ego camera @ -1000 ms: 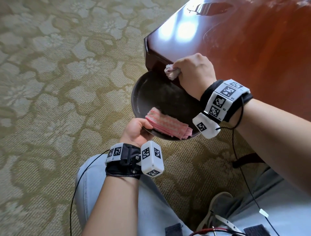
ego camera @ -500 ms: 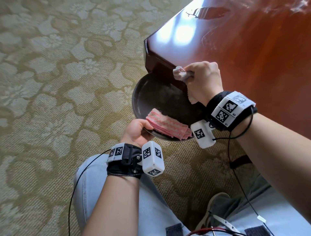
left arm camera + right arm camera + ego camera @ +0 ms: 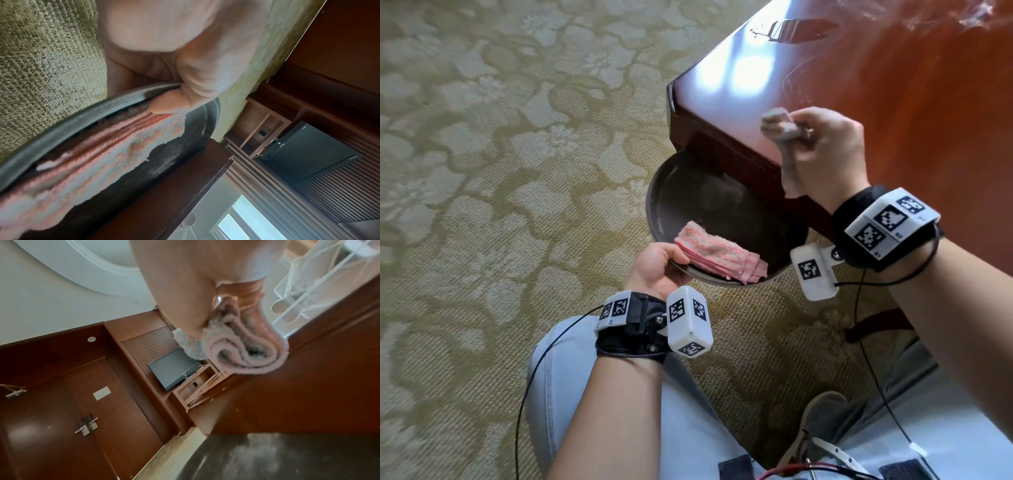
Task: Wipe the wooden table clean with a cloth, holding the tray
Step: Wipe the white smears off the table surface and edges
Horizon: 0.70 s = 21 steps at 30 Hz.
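While my left hand grips the near rim of the one round dark tray, thumb hooked over the edge and pressing on a corner of the folded pink cloth lying inside, I hold the tray tucked just under the corner of the wooden table. My other fingers curl beneath the rim, out of sight. That makes two cloths: the striped pink one resting in the tray on its near side, and a second, paler bunched cloth clamped in my right hand. My right fingers are closed tight round it, one end poking out past my knuckles, the other hanging below my palm. This fist is over the table's front edge, above the tray. Pale dusty smears show on the tray's bare floor. Patterned carpet lies beneath, and both my knees in light jeans show below.
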Motion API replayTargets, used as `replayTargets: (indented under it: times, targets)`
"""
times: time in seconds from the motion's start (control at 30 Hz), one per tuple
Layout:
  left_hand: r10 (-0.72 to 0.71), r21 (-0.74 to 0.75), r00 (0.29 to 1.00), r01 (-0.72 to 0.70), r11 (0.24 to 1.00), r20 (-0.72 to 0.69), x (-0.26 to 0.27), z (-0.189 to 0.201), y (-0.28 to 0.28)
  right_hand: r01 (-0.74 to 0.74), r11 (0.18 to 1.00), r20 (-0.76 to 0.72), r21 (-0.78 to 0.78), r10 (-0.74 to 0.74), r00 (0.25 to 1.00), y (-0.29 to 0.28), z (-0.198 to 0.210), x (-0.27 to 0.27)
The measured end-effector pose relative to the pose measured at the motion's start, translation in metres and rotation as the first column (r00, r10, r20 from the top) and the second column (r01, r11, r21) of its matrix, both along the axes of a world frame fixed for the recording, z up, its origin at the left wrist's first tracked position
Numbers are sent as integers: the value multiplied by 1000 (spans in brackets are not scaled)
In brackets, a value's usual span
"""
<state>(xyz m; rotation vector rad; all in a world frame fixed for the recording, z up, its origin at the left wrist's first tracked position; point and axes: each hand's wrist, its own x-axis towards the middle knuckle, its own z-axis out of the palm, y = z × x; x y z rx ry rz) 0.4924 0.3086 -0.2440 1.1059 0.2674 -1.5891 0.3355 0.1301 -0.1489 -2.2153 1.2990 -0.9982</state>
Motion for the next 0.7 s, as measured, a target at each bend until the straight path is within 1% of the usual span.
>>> replayTargets:
  times: [0.07,0.13,0.23,0.3,0.37,0.43,0.53,0.7]
  targets:
    - [-3,-4,1000,3,1000,-5,0,1,0,38,999,-46,-19,-39,998,-9,3,-5]
    - [-5,-6,1000,5,1000,-18,0,3,1,18,999,-99,-49,-22,995,-10,4,-8]
    - [4,-11,999,-4,1000,-36,-1,3,1,-105,985,-213,-135,75,974,-2,0,-10]
    - [4,-15,999,-4,1000,-38,0,2,0,-200,968,-299,-151,149,943,4,-6,-10]
    - [-1,-19,1000,1,1000,-31,1,0,0,-226,960,-363,-162,155,919,10,-11,-8]
    - [-5,-15,1000,4,1000,-15,2,-3,-1,-218,958,-406,-187,127,905,12,-16,-7]
    - [0,-14,1000,0,1000,-16,3,-6,-2,-225,953,-419,-206,122,900,16,-21,-5]
    - [16,-2,1000,-16,1000,-11,6,-16,-5,-174,957,-356,-233,83,931,21,-26,1]
